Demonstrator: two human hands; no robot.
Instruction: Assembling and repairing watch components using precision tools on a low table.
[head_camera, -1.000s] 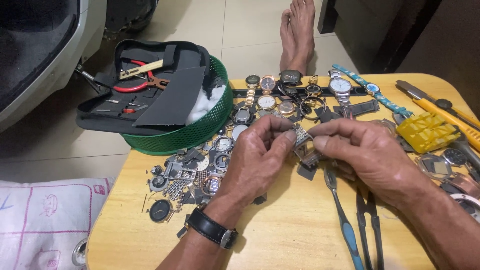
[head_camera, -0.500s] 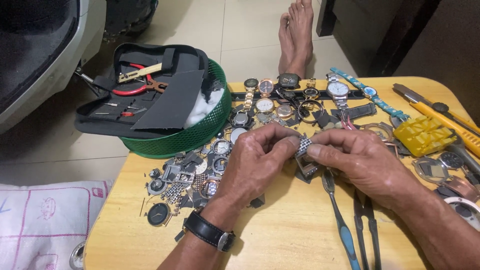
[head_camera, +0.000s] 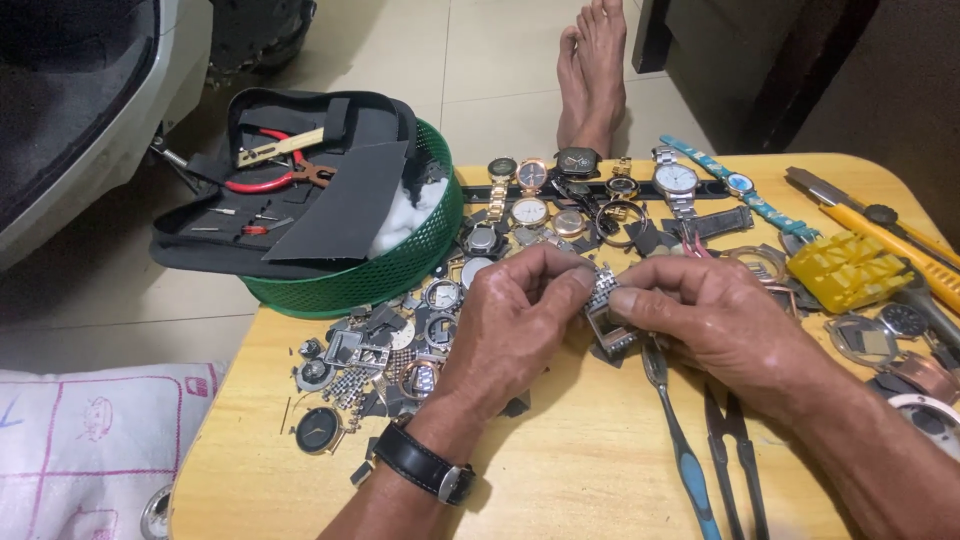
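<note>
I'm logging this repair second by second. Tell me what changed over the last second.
Little changed. Both hands, the left hand and right hand, keep pinching the same metal watch band, fingers shifting slightly on it. The view drifted a bit. The green basket, loose watches and pliers lie as before.

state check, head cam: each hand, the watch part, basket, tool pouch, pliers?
left hand: pinching the metal watch band
right hand: pinching the same band, opposite side
green basket: upright, on the table edge
black tool pouch: open, lying across the basket
red pliers: shut, in pouch
</note>
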